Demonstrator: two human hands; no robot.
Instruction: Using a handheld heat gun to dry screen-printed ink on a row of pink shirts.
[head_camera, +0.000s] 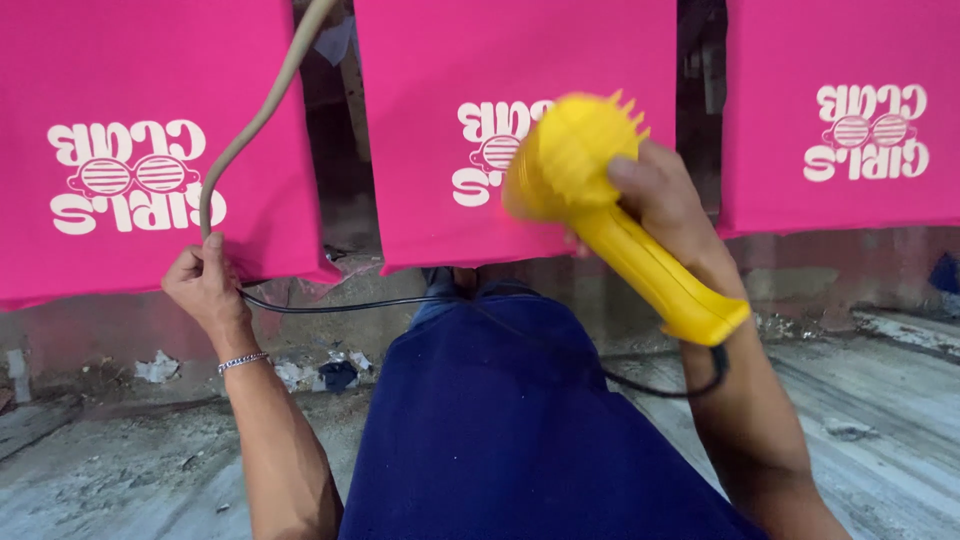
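Right hand (665, 200) wrapped tight round the handle of a yellow heat gun (600, 190), its head over the white print on the middle pink shirt (520, 60), while left hand (205, 285) pinches the grey cable (255, 120) beside the left pink shirt (130, 60).

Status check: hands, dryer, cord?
Right hand grips yellow heat gun, aimed at middle pink shirt. Left hand holds cord aside. Nothing blocking the print.
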